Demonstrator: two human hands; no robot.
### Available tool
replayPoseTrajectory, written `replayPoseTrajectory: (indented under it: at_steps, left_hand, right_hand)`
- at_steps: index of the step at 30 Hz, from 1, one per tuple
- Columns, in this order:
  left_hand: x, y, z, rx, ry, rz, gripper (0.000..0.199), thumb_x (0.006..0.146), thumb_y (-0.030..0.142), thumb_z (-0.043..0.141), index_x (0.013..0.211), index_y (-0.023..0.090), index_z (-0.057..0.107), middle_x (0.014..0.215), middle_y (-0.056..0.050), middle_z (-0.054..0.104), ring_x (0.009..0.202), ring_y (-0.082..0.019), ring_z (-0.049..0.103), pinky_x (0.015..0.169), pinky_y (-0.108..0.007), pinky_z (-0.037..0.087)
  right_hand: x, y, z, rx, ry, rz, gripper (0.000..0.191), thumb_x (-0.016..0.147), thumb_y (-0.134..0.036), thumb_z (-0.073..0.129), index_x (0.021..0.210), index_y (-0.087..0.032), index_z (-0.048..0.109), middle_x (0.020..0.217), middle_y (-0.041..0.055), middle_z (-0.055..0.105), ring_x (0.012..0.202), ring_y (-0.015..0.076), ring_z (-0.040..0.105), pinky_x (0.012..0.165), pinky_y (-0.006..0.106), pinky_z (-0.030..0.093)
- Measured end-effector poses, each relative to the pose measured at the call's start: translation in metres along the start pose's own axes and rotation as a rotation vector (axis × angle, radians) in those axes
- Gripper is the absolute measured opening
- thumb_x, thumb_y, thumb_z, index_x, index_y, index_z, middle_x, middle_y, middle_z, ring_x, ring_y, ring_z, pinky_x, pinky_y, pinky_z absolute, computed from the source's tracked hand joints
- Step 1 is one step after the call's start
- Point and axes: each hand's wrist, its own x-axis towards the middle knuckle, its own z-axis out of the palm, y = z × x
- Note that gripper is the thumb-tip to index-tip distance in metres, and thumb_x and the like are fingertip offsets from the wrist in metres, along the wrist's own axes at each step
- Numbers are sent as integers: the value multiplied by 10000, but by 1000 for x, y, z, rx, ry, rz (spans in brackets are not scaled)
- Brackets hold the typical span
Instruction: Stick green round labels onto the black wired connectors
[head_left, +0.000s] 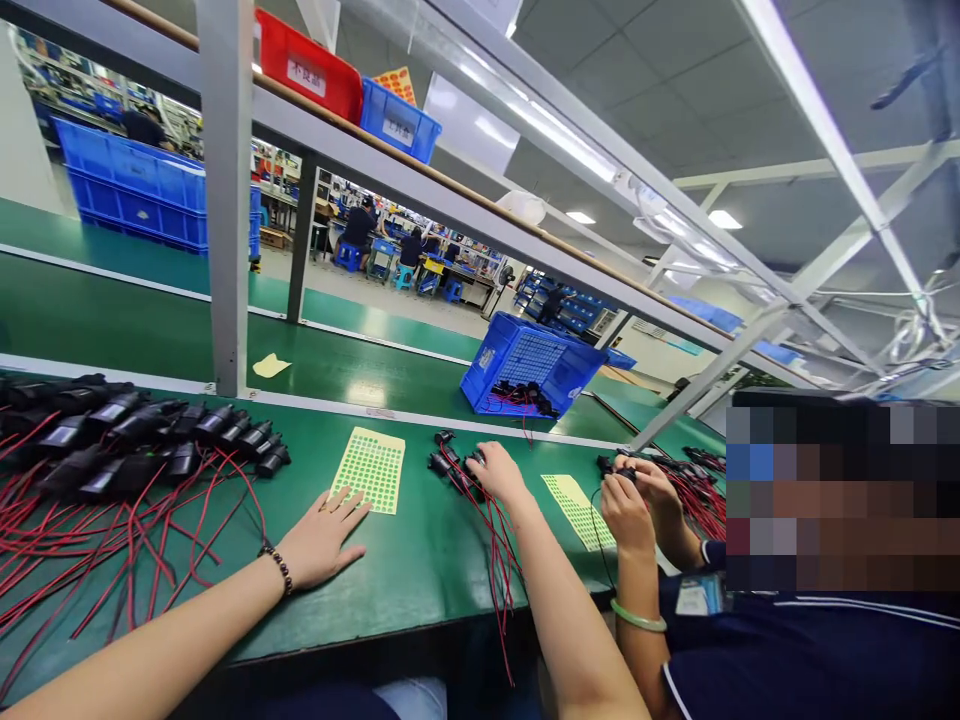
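My left hand (330, 535) lies flat on the green bench with its fingers spread. Its fingertips touch the lower left edge of a pale yellow sheet of small round green stickers (367, 470). My right hand (496, 472) is curled over a black cylindrical part at the right side of a small group of black cylindrical parts (444, 462). Red and dark wires (496, 560) run from this group over the bench's front edge. The part under my right fingers is mostly hidden.
At the left lies a large pile of black wired parts (112, 435). A co-worker's hands (634, 500) hold a black part near a second sticker sheet (577, 510). Behind the rail stands a tilted blue crate (480, 375) with parts inside. A metal post (229, 200) rises at left.
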Motion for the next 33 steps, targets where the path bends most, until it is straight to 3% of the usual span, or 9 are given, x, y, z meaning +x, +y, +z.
replayPoseTrajectory:
  at_steps: [4,9,13,17,21,24,26,29,33]
  left_hand:
    - [0,-1,-2,-14,0,21,621,800,571,311,1334,261,251,1397,-50,282,1291,-275,177,1036,-472,111]
    - [1,1,-7,-17,10,15,624,796,553,340,1338,263,234,1404,-44,266,1294,-272,170,1038,-482,95]
    - [3,2,-10,-25,-4,14,628,795,545,349,1343,270,211,1412,-43,247,1298,-267,156,1042,-484,83]
    - [4,1,-10,-43,-15,12,627,798,537,358,1345,276,198,1416,-45,236,1302,-264,144,1047,-489,71]
    - [3,0,-9,-121,-10,5,624,796,513,389,1344,283,201,1422,-31,217,1308,-263,114,1053,-490,50]
    - [5,-1,-13,-349,52,-29,598,798,494,409,1331,277,249,1429,-18,192,1314,-256,77,1061,-474,10]
    - [11,-1,-22,-687,176,-141,571,807,496,396,1309,237,313,1420,-44,221,1312,-238,105,1072,-438,36]
    - [27,3,-44,-1442,317,-360,543,822,523,348,1232,172,414,1271,-120,456,1191,-219,382,1011,-381,265]
    - [47,4,-65,-2076,184,-463,254,778,364,541,900,142,559,785,-52,625,657,-131,589,697,-288,471]
  right_hand:
    - [-6,16,-30,24,112,39,299,839,-295,480,1100,-150,490,1098,74,522,923,184,545,769,382,466]
    - [-70,121,-75,34,247,111,277,873,-302,359,934,-164,592,1018,91,563,985,229,519,852,416,409]
    - [-76,194,-60,288,481,54,131,624,-215,474,650,-288,579,835,111,616,1025,227,500,990,429,221]
    - [-73,210,-52,455,556,54,203,485,-207,457,614,-318,569,764,105,620,978,216,515,978,400,209]
    - [-64,141,-84,496,616,27,106,508,-249,440,536,-309,523,640,57,584,886,193,533,943,357,229]
    - [-22,34,-85,565,290,-108,96,589,-291,496,598,-223,563,726,65,613,908,206,527,870,343,315]
    - [14,-41,-60,578,201,-192,187,591,-293,549,736,-190,604,796,49,625,892,196,533,822,319,368]
    - [46,-122,-7,589,59,-326,445,495,-223,659,934,-192,596,869,26,624,858,181,545,792,293,408]
    - [48,-152,33,650,-41,-642,656,528,-278,700,1144,-219,482,1113,72,529,1058,221,448,887,349,358]
